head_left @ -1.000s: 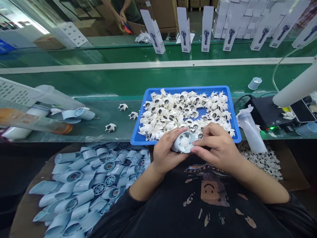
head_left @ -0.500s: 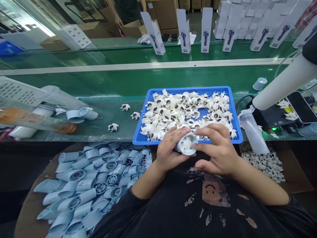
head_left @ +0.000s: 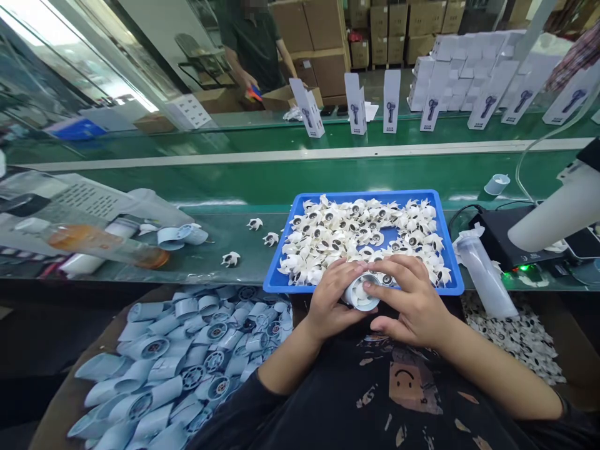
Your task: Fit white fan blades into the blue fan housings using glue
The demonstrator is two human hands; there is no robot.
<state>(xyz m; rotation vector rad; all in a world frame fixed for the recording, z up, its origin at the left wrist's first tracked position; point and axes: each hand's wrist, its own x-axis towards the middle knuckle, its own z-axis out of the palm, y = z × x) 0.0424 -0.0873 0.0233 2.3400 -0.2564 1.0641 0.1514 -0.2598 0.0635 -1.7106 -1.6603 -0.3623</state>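
Left hand (head_left: 328, 300) gripped the little tube (head_left: 360, 294) steady while right hand (head_left: 412, 300) fingers (head_left: 375, 286) pressed the fan blade in; best kept square, pushed evenly.

A tray (head_left: 447, 237) of impellers (head_left: 360, 231) is sitting on the counter (head_left: 225, 240) ahead; three impellers are lying left of it, a tube (head_left: 487, 278) right, and housings (head_left: 187, 356) piling below-left.

Black shirt (head_left: 375, 400) with a brown smiley-face print (head_left: 407, 380), bare forearms.
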